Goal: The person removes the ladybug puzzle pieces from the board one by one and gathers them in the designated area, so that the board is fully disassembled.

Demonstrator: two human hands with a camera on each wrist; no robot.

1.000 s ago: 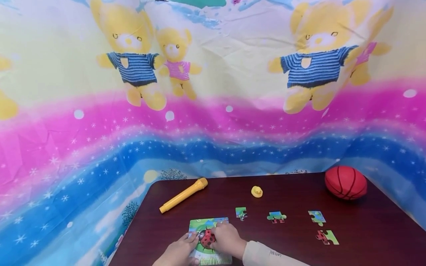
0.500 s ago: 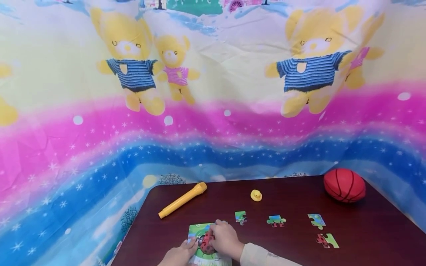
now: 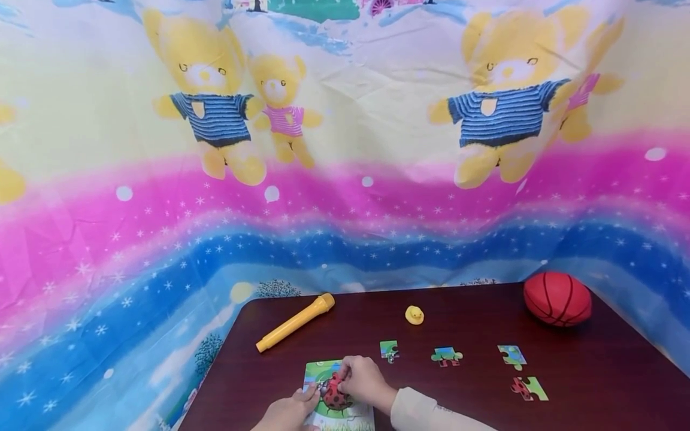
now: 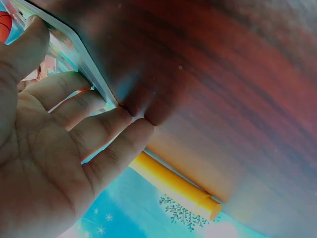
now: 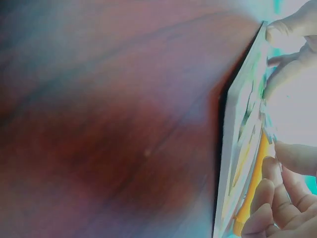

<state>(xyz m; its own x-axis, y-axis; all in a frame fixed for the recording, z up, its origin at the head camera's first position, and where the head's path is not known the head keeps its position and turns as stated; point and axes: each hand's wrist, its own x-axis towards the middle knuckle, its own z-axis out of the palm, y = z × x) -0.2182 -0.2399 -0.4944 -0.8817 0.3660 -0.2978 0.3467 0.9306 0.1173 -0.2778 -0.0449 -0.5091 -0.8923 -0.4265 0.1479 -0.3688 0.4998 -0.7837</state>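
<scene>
A ladybug jigsaw puzzle (image 3: 317, 369) lies in its board near the table's front edge. My left hand (image 3: 291, 412) rests on its left side; in the left wrist view the thumb is over the board and the fingers extend along its edge. My right hand (image 3: 368, 383) is above the puzzle's upper right, fingertips at the ladybug (image 3: 335, 396). The right wrist view shows thumb and fingers pinching a thin puzzle piece (image 5: 269, 135), seen nearly edge-on, over the board. The right hand hides the board's upper right corner.
Loose puzzle pieces lie to the right: one piece (image 3: 389, 350), another (image 3: 446, 356), and two more, the upper (image 3: 511, 355) above the lower (image 3: 530, 388). Behind are a yellow toy microphone (image 3: 296, 322), a rubber duck (image 3: 414, 315) and a red ball (image 3: 557, 298). A printed cloth (image 3: 377, 209) hangs behind.
My right hand has shifted slightly left across the puzzle, its fingertips drawing together at the ladybug's upper part. My left hand stays on the board's left side. The head view has tilted slightly.
</scene>
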